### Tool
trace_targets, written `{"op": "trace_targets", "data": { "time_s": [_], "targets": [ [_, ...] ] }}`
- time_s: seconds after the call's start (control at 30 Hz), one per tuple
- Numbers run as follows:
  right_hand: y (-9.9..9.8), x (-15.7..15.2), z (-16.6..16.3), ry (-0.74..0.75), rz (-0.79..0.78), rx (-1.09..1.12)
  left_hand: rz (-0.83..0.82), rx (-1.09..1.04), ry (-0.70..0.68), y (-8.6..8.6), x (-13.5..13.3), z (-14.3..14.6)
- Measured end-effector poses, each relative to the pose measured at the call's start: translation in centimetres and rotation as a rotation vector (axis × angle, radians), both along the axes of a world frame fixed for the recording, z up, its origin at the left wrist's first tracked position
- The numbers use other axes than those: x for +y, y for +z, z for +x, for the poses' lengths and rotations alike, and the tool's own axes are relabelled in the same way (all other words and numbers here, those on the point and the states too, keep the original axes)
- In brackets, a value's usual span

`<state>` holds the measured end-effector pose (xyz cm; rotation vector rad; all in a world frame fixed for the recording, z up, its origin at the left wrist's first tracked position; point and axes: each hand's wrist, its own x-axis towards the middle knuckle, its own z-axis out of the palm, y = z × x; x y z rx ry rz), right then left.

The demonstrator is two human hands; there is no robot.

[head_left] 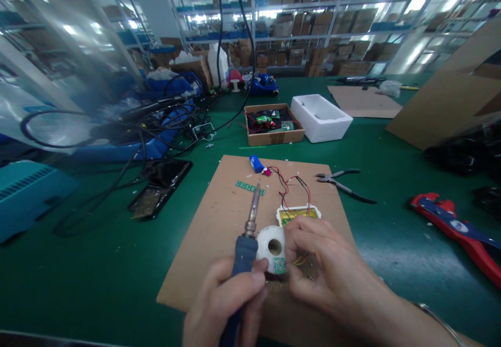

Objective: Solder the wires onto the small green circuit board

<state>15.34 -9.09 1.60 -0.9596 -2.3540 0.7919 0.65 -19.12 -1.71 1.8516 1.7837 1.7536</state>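
Observation:
My left hand is closed around the dark blue handle of a soldering iron; the iron's metal tip points up and away over the cardboard. Just right of the iron, a white spool with a round hole in its middle shows a small green circuit board against its near face. My right hand is closed at the spool's right edge, its fingertips pinched beside the small board. What they grip is hidden. Behind that hand sits a white-framed case with a yellow-green board and red and black wires.
A cardboard sheet lies on the green table. On it are a green board strip and a blue cylinder. Pliers and a red-blue hand tool lie right. Beyond stand a parts box and a foam box.

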Motion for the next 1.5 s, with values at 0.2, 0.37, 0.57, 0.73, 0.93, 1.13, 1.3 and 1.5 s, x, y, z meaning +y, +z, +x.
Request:
{"op": "trace_targets", "data": {
  "time_s": [0.2, 0.37, 0.57, 0.73, 0.93, 1.13, 1.3, 1.5],
  "targets": [
    [0.4, 0.4, 1.0, 0.094, -0.096, 0.038, -0.081, -0.08, -0.099, -0.4, 1.4, 1.8],
    [0.5, 0.7, 1.9, 0.157, -0.132, 0.055, -0.061, -0.052, -0.056, -0.6, 1.5, 1.8],
    [0.4, 1.2, 2.3, 0.226, -0.13, 0.097, -0.034, -0.074, -0.036, -0.5, 1.7, 2.2],
    [0.2, 1.3, 2.4, 0.198, -0.117, 0.098, -0.032, -0.02, -0.023, -0.8, 1.6, 2.0],
    [0.4, 1.1, 2.3, 0.166, -0.238, 0.112, -0.035, -0.046, -0.035, -1.0, 1.7, 2.1],
    [0.0, 0.7, 2.0, 0.132, -0.25, 0.131, -0.045, -0.038, -0.054, -1.2, 1.5, 2.1],
    [-0.4, 0.4, 1.6, 0.1, -0.246, 0.138, -0.061, -0.049, -0.065, -1.2, 1.5, 2.0],
    [-0.6, 0.1, 1.3, 0.052, -0.207, 0.143, -0.046, -0.053, -0.07, -1.1, 1.5, 2.1]
  ]
}}
